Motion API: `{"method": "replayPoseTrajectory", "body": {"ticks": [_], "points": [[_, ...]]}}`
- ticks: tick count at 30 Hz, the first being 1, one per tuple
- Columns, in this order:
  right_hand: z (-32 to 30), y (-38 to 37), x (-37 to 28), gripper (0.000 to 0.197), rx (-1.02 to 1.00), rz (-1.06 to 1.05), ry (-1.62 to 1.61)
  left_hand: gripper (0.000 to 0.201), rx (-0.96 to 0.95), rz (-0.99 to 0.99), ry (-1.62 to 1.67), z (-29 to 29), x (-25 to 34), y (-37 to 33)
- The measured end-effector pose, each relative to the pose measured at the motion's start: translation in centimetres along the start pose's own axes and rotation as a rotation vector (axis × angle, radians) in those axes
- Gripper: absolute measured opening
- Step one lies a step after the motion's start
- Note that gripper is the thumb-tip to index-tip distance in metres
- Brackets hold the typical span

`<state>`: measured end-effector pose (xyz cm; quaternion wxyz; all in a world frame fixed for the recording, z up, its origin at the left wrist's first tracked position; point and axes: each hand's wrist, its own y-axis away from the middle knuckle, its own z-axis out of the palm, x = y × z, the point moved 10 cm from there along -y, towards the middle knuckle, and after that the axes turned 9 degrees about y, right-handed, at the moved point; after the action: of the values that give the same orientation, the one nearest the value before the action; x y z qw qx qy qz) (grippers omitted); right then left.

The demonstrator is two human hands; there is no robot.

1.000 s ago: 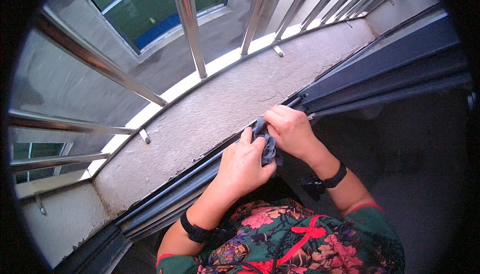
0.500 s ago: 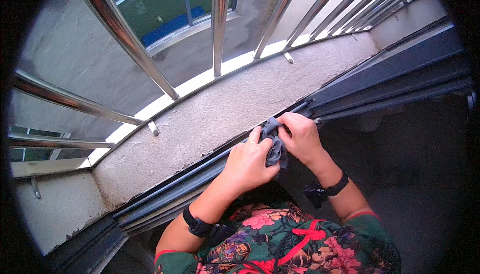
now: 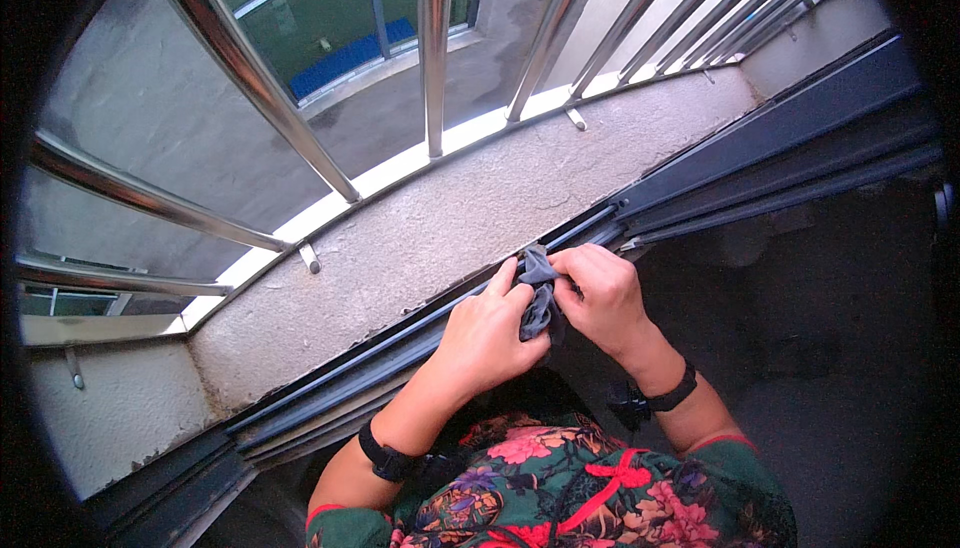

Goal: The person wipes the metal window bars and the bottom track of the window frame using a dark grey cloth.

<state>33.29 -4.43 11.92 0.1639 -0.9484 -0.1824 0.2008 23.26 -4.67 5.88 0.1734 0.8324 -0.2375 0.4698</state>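
Observation:
A crumpled dark grey cloth (image 3: 537,313) is bunched between my two hands, over the dark metal window track (image 3: 400,353). My left hand (image 3: 490,333) is closed on the cloth's left side, its index finger pointing up along the cloth's upper edge. From the right, my right hand (image 3: 605,293) pinches the cloth with thumb and bent fingers. The upper end of the cloth lies at the track's outer edge. My palms hide part of the cloth and of the track under it.
Beyond the track runs a rough pale concrete ledge (image 3: 450,218). A railing of shiny metal bars (image 3: 433,58) stands along its outer side, with short metal pegs (image 3: 311,260) at its foot. A dark window frame (image 3: 770,138) extends to the upper right. Outside are a grey wall and a window.
Both hands and the cloth have shifted slightly down and left, with the right hand turned a little. The cloth stays held by both hands. The view has moved slightly.

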Motion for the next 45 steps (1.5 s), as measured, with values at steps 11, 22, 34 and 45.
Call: {"method": "replayPoseTrajectory", "body": {"ticks": [11, 22, 34, 45], "points": [[-1.0, 0.3, -1.6, 0.014, -0.011, -0.026, -0.016, 0.037, 0.053, 0.035, 0.059, 0.1, -0.1, 0.5], [-1.1, 0.4, -2.8, 0.013, 0.007, -0.091, 0.015, 0.041, 0.09, 0.092, 0.135, 0.1, -0.5, 0.8], [-3.3, -1.1, -5.7, 0.013, 0.034, -0.191, 0.072, 0.047, 0.217, 0.276, 0.206, -2.2, 1.6, 2.1], [-4.6, -9.9, -10.5, 0.012, 0.267, -0.355, 0.017, 0.048, 0.527, 0.369, 0.152, -13.4, 3.5, 2.1]]}}
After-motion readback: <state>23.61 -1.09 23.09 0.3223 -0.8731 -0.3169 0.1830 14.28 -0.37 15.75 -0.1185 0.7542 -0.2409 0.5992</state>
